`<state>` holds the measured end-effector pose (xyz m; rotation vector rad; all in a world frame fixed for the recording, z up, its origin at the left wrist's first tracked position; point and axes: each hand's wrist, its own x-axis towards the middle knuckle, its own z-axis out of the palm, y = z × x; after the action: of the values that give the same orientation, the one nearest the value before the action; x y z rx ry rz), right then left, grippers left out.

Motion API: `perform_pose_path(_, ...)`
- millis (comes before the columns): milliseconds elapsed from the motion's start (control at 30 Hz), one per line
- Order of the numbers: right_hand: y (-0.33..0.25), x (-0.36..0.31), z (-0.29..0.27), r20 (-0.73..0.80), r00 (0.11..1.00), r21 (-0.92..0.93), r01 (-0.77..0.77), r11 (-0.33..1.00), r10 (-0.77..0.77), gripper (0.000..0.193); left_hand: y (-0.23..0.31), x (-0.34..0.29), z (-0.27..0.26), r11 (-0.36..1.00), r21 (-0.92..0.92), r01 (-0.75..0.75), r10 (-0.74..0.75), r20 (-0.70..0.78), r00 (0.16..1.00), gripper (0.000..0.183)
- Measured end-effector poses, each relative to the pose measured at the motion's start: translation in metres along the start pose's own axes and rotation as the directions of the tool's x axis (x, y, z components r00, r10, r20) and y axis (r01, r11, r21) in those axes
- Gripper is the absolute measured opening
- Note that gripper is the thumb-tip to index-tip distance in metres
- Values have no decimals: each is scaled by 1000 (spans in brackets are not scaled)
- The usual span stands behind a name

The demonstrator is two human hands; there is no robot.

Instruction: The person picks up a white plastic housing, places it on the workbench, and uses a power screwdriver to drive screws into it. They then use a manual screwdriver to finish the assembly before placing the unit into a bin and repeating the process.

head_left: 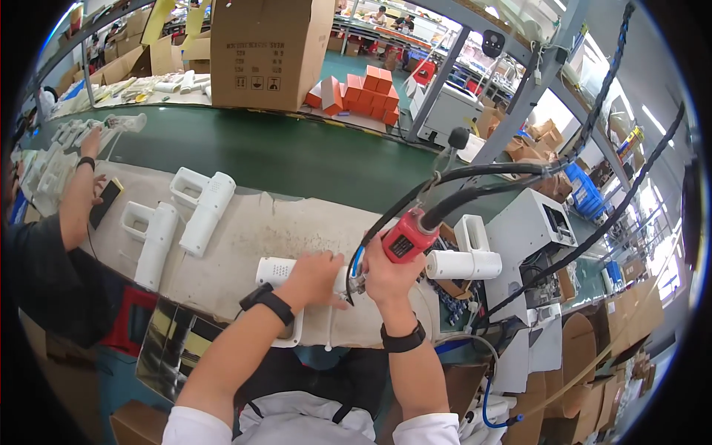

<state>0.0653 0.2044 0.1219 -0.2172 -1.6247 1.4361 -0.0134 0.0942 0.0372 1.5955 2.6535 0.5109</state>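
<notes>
My right hand [389, 276] wrapped round red power screwdriver [412, 236], cable running up. My left hand [315, 278] clasped over white housing [274, 271], on desk [256, 222] right before me. Tool near housing's right end: this one looks mid-work; whether any screw sits home, cannot tell. Upper-left unit [208, 215], lower-left unit [156, 241], right unit [465, 265] lie untouched; done or waiting, cannot tell. Beyond: green belt [311, 156], big carton [271, 44].
</notes>
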Motion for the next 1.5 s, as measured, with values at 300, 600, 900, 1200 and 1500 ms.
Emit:
perform_pose_path(300,-88,18,-3,-44,999,189,14,982,-5,6,-56,-31,-45,973,25,231,-221,407,886,87)
perform_pose_path(600,-31,30,34,7,999,112,50,992,-51,7,-18,-17,-29,971,-106,214,-170,321,932,84)
perform_pose_path(900,8,33,48,7,998,32,-68,997,68,6,-21,-18,-19,974,-121,192,-155,263,952,88)
perform_pose_path(1200,-4,28,39,-167,983,170,108,980,-79,8,-21,-13,-11,954,-135,268,-240,192,951,90)
perform_pose_path(1500,-52,12,19,-36,999,103,-35,994,39,9,-28,0,3,960,-138,245,-221,168,961,82)
